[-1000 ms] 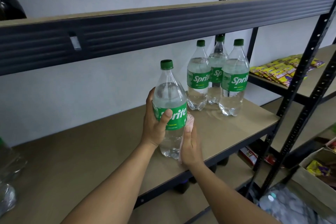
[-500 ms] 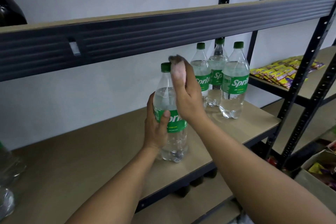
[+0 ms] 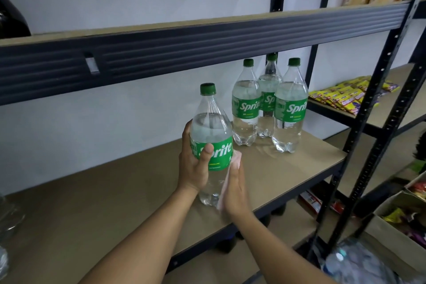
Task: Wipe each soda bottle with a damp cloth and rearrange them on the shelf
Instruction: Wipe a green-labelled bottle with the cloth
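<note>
Left hand (image 3: 194, 168) curls round the Sprite bottle (image 3: 211, 127) at frame centre, thumb across the green label. Right hand (image 3: 235, 189), fingers straight, presses a pale cloth (image 3: 237, 158) against its lower right side, near the shelf (image 3: 115, 203) front edge. Three more bottles (image 3: 245, 108) cluster behind, toward the upper right.

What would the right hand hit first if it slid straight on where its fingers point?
Probably the nearest standing bottle of the three behind. The right hand, pressing a cloth against the held bottle, points up and back toward it; depth is hard to judge.
</note>
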Tool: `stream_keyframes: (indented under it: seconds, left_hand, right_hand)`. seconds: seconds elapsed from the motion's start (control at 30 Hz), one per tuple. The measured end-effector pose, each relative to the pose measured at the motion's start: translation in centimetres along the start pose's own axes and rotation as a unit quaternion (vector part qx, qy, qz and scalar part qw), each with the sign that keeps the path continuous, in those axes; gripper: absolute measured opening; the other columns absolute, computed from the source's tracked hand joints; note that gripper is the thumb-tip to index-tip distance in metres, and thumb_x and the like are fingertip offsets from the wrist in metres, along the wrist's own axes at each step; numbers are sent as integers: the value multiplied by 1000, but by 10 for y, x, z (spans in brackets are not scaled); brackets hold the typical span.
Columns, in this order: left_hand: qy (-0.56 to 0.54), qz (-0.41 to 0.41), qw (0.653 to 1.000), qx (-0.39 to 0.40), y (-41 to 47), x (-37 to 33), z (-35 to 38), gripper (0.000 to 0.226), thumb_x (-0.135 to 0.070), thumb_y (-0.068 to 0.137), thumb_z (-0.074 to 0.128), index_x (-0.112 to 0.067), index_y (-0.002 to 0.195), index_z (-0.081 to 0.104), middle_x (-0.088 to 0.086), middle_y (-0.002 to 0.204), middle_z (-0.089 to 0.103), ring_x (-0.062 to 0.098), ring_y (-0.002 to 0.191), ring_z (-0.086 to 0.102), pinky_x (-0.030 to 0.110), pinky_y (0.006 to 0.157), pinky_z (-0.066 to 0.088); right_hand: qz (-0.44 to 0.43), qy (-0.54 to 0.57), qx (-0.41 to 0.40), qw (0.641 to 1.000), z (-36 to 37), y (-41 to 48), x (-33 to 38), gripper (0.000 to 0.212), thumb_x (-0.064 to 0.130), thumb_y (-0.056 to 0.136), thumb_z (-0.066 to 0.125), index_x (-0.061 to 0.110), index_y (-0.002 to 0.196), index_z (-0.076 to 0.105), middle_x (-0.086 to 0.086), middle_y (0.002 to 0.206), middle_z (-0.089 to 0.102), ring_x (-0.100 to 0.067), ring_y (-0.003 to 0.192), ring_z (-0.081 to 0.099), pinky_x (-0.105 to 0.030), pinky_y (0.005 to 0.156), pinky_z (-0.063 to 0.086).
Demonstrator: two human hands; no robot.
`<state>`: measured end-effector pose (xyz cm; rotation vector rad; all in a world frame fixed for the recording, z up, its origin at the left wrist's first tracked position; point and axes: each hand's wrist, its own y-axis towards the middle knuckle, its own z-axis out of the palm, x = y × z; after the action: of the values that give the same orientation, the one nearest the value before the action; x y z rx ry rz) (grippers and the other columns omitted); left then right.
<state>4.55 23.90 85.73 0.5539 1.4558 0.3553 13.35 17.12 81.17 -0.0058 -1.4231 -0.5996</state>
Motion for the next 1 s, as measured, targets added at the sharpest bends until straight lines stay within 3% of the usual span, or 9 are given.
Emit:
stream_keyframes:
  seconds: [0.1,0.2,0.23,0.3,0.37,0.6,0.7,0.83,1.0]
  left_hand:
    - [21,5,999,47,4,-8,4,92,-79,84,63,-24,153,40,-1,139,63,24,127,64,57,103,53]
    - [63,29,991,118,8,-24,19,81,-80,84,61,-37,150,40,-16,135,65,10,123,65,32,100,54]
    - [82,33,986,142,9,-28,25,78,-80,83,61,-46,149,38,-22,135,64,5,123,64,28,100,53]
    - [108,36,974,194,12,-29,36,74,-74,83,65,-54,149,36,-20,137,63,5,125,63,38,105,53]
    - [115,37,962,245,16,-25,46,82,-72,82,68,-45,153,37,-11,141,62,12,129,62,48,106,52]
    - [131,33,934,330,20,-25,67,92,-81,78,67,-45,156,35,-14,146,59,8,132,59,50,108,51]
    - [146,43,932,329,16,-27,73,83,-78,78,68,-58,151,34,-16,145,58,8,131,59,49,107,51]
    - [217,62,932,283,4,-32,78,86,-78,75,66,-64,150,27,-14,143,58,8,122,61,40,100,55]
    - [205,53,928,306,11,-28,74,84,-81,75,65,-64,149,28,-16,141,59,8,121,62,43,100,56]
  right_hand:
    - [35,27,-14,999,-2,7,17,60,67,105,26,38,155,42,17,150,55,0,143,47,-41,124,34]
    - [18,70,-71,995,-13,28,56,71,80,95,31,39,151,45,17,146,56,0,136,52,-42,120,38]
    - [1,76,-91,993,-21,37,73,62,77,97,32,43,146,47,21,144,54,5,133,50,-37,117,36]
    - [-53,50,-132,989,-42,53,110,45,60,107,36,34,139,54,19,132,57,12,119,52,-25,105,39]
    - [-92,22,-164,982,-65,65,138,33,43,111,45,19,127,59,10,112,63,8,98,61,-16,88,47]
    - [-103,5,-169,980,-112,71,151,15,24,108,59,10,109,64,0,91,69,-3,81,68,-16,70,52]
    - [-102,-20,-183,978,-119,73,148,15,26,107,62,12,107,65,-2,92,68,-7,85,68,-20,76,54]
    - [-84,-45,-246,965,-115,80,143,18,46,99,63,29,99,67,1,94,73,-20,93,72,-48,91,59]
    - [-93,-32,-209,973,-117,79,144,15,42,102,64,27,102,68,4,95,72,-18,97,72,-45,96,59]
